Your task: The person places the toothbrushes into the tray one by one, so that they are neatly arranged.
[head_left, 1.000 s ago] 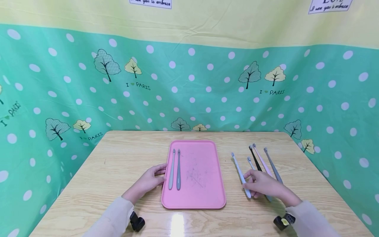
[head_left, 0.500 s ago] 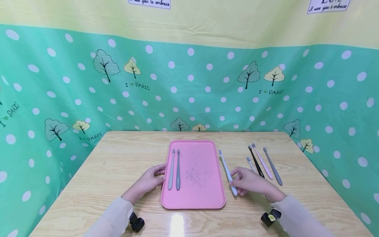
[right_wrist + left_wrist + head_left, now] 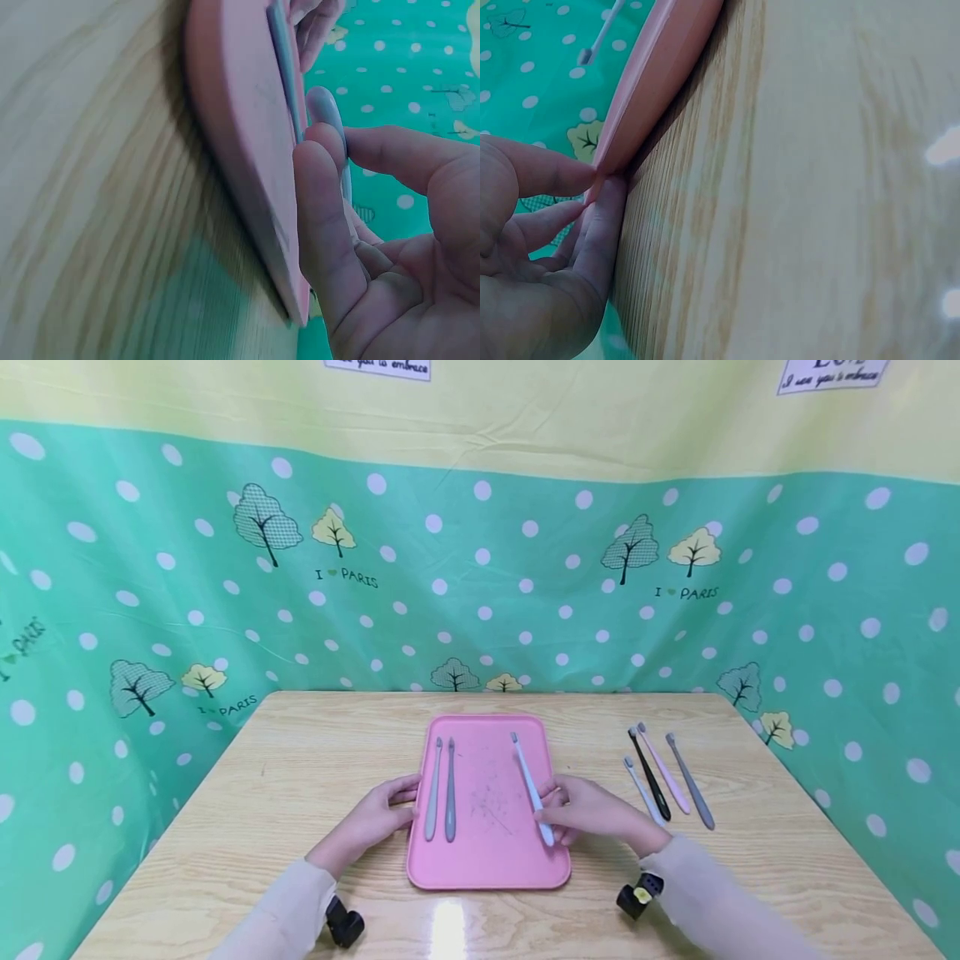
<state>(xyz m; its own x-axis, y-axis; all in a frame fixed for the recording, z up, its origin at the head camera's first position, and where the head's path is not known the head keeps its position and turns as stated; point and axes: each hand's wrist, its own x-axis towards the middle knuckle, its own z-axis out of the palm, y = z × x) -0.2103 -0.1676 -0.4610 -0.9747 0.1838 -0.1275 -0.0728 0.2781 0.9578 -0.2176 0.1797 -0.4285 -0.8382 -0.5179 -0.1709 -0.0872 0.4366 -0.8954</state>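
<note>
A pink tray (image 3: 487, 868) lies on the table, and my left hand (image 3: 375, 818) grips its left edge; in the left wrist view, the thumb and fingers pinch the rim (image 3: 641, 90). Over the tray's right side, a light blue toothbrush (image 3: 527, 777) is pinched near the lower part of its handle by my right hand (image 3: 592, 810), bristle head pointing away. The right wrist view has the handle end (image 3: 322, 106) between thumb and finger, raised off the tray. Side by side on the tray's left are a light grey toothbrush (image 3: 433, 793) and a darker grey toothbrush (image 3: 451, 793).
Right of the tray, several toothbrushes lie on the table: a short-looking light blue one (image 3: 643, 791), a black one (image 3: 649, 772), a pink one (image 3: 664, 770) and a blue-grey one (image 3: 691, 782). A green dotted curtain (image 3: 480, 585) hangs behind the table.
My right hand has carried the light blue toothbrush leftward, from beside the other brushes to over the tray. My left hand has stayed at the tray's edge.
</note>
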